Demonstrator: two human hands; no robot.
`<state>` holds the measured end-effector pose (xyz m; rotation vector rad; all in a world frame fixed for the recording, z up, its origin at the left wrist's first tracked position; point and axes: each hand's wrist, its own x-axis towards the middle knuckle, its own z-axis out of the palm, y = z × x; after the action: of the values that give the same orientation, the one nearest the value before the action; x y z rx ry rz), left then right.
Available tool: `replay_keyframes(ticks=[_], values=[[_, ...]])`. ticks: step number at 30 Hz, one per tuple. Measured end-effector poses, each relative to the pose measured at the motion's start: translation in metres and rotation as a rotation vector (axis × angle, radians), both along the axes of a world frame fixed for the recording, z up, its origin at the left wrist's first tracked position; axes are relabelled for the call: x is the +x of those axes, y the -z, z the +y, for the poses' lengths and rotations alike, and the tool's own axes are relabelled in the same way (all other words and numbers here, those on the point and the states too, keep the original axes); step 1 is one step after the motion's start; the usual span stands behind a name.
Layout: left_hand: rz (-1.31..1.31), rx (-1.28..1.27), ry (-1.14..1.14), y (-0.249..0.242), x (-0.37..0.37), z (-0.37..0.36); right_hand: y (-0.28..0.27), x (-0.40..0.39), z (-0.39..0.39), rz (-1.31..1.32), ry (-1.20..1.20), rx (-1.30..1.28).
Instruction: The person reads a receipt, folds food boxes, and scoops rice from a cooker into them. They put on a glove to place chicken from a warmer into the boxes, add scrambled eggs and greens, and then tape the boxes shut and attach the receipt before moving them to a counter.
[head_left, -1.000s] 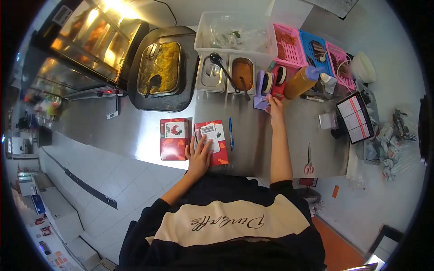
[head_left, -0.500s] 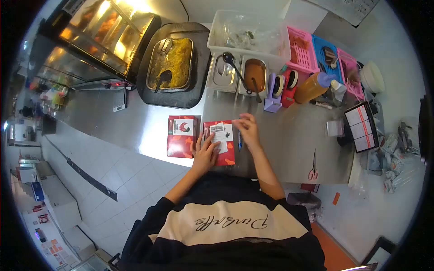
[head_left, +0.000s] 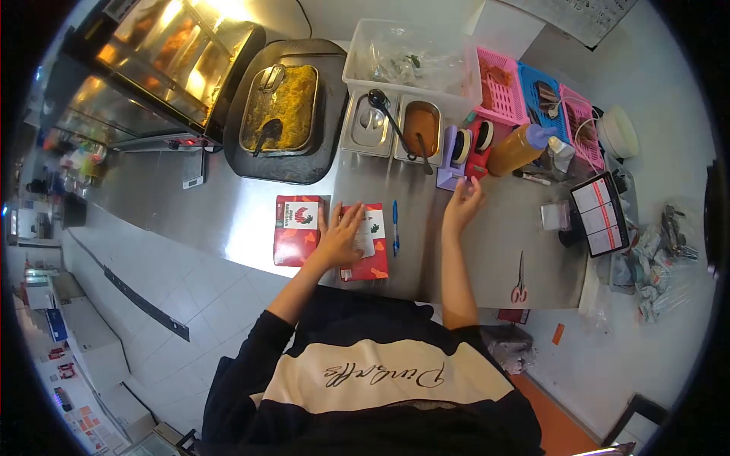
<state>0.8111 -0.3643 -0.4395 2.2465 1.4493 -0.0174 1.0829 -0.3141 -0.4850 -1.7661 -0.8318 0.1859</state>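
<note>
My left hand (head_left: 341, 237) lies with spread fingers over a red printed box (head_left: 376, 267), pressing a white paper slip (head_left: 366, 245) on its top. Part of the slip is hidden under the fingers. A second red box (head_left: 295, 245) with a white label sits just to the left. My right hand (head_left: 464, 207) is raised at the front of the purple tape dispenser (head_left: 450, 171) and the red tape dispenser (head_left: 479, 156). Its fingers are bent and look apart; I see nothing held, and contact with a dispenser cannot be made out. A blue pen (head_left: 395, 228) lies right of the boxes.
Behind are a tray of yellow food (head_left: 293, 114), a lidded steel container (head_left: 369, 125), a sauce container (head_left: 422, 125) and a clear plastic bin (head_left: 357, 64). To the right are a sauce bottle (head_left: 517, 152), a tablet (head_left: 599, 215) and scissors (head_left: 519, 285).
My right hand has left the box's upper right corner and moved right and slightly up to the tape dispensers. My left hand stays on the slip, shifted slightly and lying flatter.
</note>
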Motion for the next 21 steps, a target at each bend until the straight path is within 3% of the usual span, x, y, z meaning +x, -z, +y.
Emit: replay_keyframes(ticks=[2, 5, 8, 11, 14, 17, 18, 21], values=[[-0.002, -0.091, 0.002, 0.002, 0.001, 0.015, 0.039, 0.040, 0.019, -0.260, -0.096, -0.129], [0.018, -0.174, 0.013, 0.004, 0.001, 0.027, 0.002, 0.048, 0.025, 0.638, -0.313, -0.340], [-0.173, 0.009, -0.002, 0.008, -0.003, 0.008, 0.023, 0.043, 0.011, 0.681, -0.386, 0.126], [-0.199, 0.151, -0.026, 0.014, -0.010, -0.021, 0.046, 0.033, -0.009, 0.422, -0.257, 0.096], [-0.193, 0.205, -0.044, 0.028, -0.020, -0.046, 0.033, 0.027, -0.010, 1.009, -0.182, -0.101], [-0.153, 0.241, -0.017, 0.028, -0.027, -0.048, 0.056, 0.019, -0.012, 0.981, -0.340, -0.469], [-0.186, 0.225, 0.001, 0.026, -0.031, -0.043, 0.046, 0.011, -0.019, 0.918, -0.428, -0.467], [-0.231, 0.174, 0.020, 0.016, -0.037, -0.034, -0.038, -0.035, -0.062, 0.762, -0.758, -0.594]])
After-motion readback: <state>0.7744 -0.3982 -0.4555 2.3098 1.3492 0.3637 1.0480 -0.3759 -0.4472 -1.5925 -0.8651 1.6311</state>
